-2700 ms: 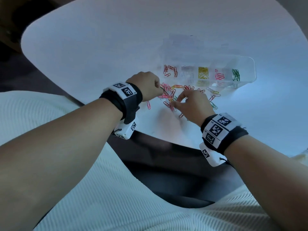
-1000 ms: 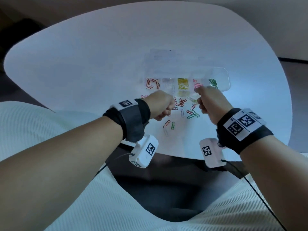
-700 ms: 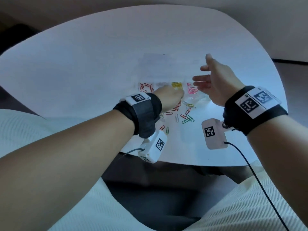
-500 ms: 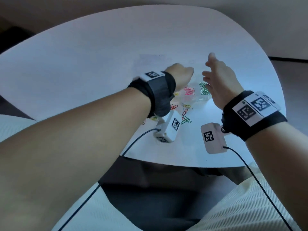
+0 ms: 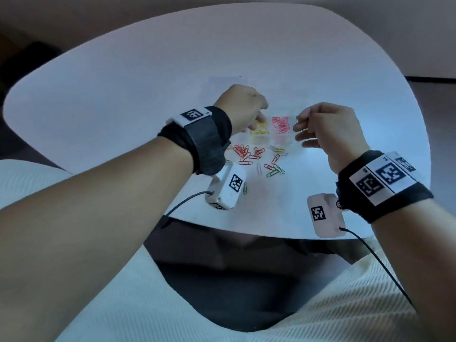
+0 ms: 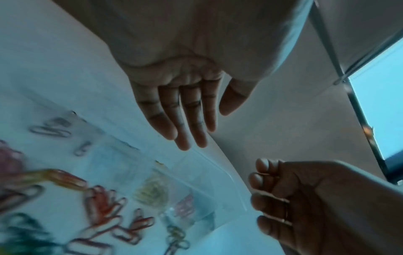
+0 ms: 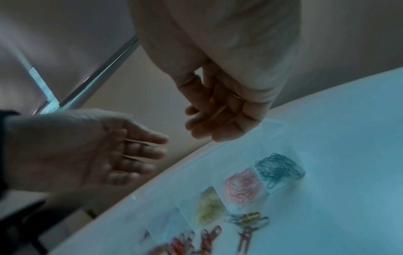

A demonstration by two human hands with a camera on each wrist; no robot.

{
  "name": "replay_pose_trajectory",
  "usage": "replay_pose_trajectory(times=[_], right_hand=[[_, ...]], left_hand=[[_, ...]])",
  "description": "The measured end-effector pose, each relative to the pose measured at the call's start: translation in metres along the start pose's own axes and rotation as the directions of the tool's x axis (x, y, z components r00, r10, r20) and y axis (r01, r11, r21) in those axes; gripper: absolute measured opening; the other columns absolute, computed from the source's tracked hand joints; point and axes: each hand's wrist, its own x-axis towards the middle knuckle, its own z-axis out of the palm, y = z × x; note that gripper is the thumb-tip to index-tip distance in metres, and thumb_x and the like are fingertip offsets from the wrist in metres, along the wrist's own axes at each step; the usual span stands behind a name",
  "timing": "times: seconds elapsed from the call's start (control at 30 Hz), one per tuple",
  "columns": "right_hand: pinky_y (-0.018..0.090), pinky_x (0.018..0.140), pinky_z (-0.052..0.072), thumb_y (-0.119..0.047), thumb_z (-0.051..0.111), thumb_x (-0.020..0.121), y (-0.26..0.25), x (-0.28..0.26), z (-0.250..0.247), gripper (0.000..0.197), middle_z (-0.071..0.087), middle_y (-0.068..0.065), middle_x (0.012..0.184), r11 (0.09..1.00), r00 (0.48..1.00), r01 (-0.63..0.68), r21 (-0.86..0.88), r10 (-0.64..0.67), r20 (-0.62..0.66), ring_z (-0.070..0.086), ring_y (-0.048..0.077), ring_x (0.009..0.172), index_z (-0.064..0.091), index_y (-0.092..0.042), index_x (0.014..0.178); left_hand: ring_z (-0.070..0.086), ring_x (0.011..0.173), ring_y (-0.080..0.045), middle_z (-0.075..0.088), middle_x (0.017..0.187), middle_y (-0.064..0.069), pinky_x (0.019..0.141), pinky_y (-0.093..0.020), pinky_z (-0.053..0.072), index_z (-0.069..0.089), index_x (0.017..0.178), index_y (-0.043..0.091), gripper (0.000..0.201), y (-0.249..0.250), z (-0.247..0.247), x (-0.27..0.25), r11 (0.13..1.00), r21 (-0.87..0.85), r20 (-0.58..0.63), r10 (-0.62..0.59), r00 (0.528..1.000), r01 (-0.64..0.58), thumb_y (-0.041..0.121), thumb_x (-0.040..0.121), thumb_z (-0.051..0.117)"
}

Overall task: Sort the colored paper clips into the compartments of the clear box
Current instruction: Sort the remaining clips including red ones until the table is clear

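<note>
Left hand [image 6: 174, 96] fingers are lying straight and empty over the clear box [image 7: 281, 127], having moved up from the loose clips [image 5: 249, 154]. Right hand [image 5: 328, 129] fingers are hanging loosely curled (whether holding anything, I cannot tell). Sorting is pausing; red ones are still waiting on the desk [image 5: 123, 99].

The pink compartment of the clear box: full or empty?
Partly full: a heap of pink clips lies in the box, between yellow and green.
</note>
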Motion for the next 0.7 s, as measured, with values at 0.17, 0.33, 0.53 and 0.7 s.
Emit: replay_pose_trajectory(times=[0.17, 0.33, 0.53, 0.7], right_hand=[[0.028, 0.062, 0.053, -0.005, 0.047, 0.081, 0.025, -0.003, 0.007, 0.027, 0.072, 0.003, 0.078, 0.86, 0.99, 0.097, -0.501, -0.032, 0.137, 0.067, 0.019, 0.071, 0.072, -0.014, 0.078], [0.021, 0.083, 0.047, -0.01, 0.06, 0.086, 0.057, -0.006, 0.014, 0.024, 0.073, 0.003, 0.1, 0.712, 0.979, 0.162, -0.683, -0.029, 0.202, 0.065, 0.02, 0.098, 0.076, -0.019, 0.101], [0.032, 0.088, 0.053, -0.002, 0.057, 0.086, 0.079, -0.004, 0.027, 0.025, 0.073, 0.006, 0.1, 0.682, 0.965, 0.255, -0.686, -0.141, 0.219, 0.066, 0.024, 0.096, 0.074, -0.015, 0.097], [0.036, 0.083, 0.054, -0.007, 0.061, 0.084, 0.086, -0.002, 0.031, 0.017, 0.071, 0.01, 0.096, 0.645, 0.97, 0.243, -0.724, -0.167, 0.177, 0.065, 0.028, 0.09, 0.071, -0.018, 0.093]], left_hand=[[0.065, 0.068, -0.018, 0.072, 0.081, 0.0, 0.061, -0.027, 0.048, 0.066, 0.095, 0.013, 0.022, -0.038, -0.003, -0.035, 0.987, 0.162, 0.008, -0.008, 1.0, 0.007, 0.015, 0.088, 0.045], [0.062, 0.079, -0.017, 0.065, 0.088, 0.004, 0.07, -0.026, 0.049, 0.066, 0.091, 0.023, 0.014, -0.08, 0.019, -0.051, 0.915, 0.404, 0.028, -0.009, 1.0, -0.003, 0.015, 0.083, 0.059], [0.06, 0.09, -0.021, 0.061, 0.091, 0.002, 0.08, -0.032, 0.05, 0.067, 0.098, 0.018, 0.016, -0.109, 0.038, -0.053, 0.811, 0.575, 0.088, 0.074, 0.993, -0.111, 0.016, 0.084, 0.062], [0.054, 0.102, -0.025, 0.056, 0.109, -0.006, 0.085, -0.033, 0.044, 0.065, 0.112, 0.015, 0.023, -0.121, 0.053, -0.05, 0.684, 0.69, 0.204, 0.129, 0.97, -0.236, 0.025, 0.093, 0.057]])
